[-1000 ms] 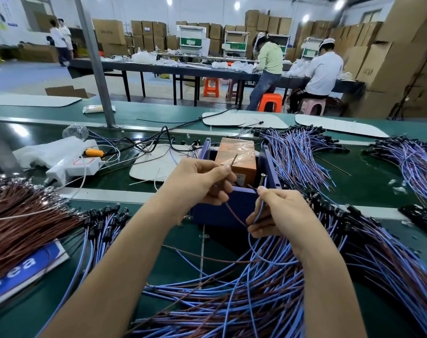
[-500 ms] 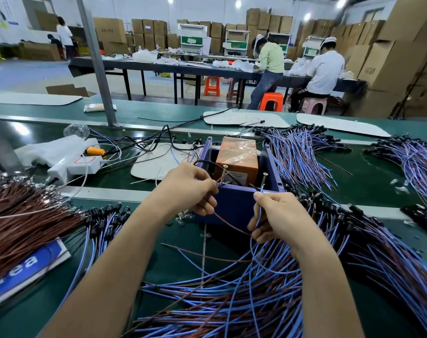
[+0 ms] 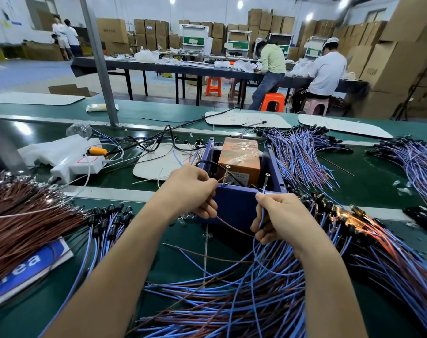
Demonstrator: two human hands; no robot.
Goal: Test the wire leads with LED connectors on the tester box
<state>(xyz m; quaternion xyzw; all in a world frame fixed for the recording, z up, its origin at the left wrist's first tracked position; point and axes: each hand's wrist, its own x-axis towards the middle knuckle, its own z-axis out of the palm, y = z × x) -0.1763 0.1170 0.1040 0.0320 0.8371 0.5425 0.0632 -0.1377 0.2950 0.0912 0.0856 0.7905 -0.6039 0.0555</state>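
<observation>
Green bench (image 3: 366, 186), blue open-topped tester box (image 3: 234, 203)

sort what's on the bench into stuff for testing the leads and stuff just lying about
In use: left hand, brown wire, right hand, blue wire, tester box, lead pile.
Lying about: white device, blue sign, white pad, clear bag.

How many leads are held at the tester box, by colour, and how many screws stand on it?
brown lead, in the left grip: 1
blue lead, in the right grip: 1
upright screws on the tester box: 2
Total: 4
</observation>
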